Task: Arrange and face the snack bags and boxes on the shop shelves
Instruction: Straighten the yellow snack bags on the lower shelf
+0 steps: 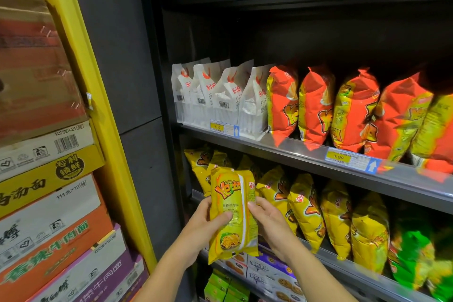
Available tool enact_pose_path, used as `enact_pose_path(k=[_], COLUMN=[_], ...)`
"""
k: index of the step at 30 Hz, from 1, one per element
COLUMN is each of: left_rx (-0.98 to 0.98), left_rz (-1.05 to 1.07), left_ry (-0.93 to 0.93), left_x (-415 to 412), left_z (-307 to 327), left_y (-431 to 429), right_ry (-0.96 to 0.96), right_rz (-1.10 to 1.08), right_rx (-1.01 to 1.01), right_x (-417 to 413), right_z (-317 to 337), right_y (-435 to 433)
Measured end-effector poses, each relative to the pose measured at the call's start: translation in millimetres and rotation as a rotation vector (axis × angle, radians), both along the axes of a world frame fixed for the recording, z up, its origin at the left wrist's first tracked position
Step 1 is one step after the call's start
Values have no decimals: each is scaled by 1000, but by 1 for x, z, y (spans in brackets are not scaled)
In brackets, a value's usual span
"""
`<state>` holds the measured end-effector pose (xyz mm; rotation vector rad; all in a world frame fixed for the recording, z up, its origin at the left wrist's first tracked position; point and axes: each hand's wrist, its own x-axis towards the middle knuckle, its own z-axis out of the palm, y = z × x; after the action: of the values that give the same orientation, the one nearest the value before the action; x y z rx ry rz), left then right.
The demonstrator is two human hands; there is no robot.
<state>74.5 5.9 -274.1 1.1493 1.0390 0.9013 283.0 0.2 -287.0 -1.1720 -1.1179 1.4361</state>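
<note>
At nine o'clock we are looking at stacked cartons sitting beside a yellow frame. At six o'clock our left hand is closing its grip round the left edge of a yellow snack bag, thumb lying on the front. We are holding the bag upright, lettering toward us, just in front of the lower shelf. White bags are standing at twelve o'clock on the shelf above. Our right hand is wrapping its grip round the bag's right edge. Orange bags are lining up at two o'clock. A row of yellow bags is standing at four o'clock, ending in what is probably a green bag, though it is blurring there.
</note>
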Motion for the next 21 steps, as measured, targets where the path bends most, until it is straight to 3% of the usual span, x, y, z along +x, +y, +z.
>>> enact_pose_path(k=[10,14,17,21], left_rx=[67,108,130,156], left_rz=[198,331,434,475], left_ry=[99,114,123,156], left_x=[-5,-11,-15,-21], left_z=[-13,-21,-26,-34], left_y=[18,24,34,51], right_ry=[-220,-585,-956,-1314], right_rz=[43,3,-77,-149], right_rx=[75,210,434,650], right_x=[-6,-6,-4,-4], right_z=[-16,-13,-7,-7], right_y=[23,35,46,73])
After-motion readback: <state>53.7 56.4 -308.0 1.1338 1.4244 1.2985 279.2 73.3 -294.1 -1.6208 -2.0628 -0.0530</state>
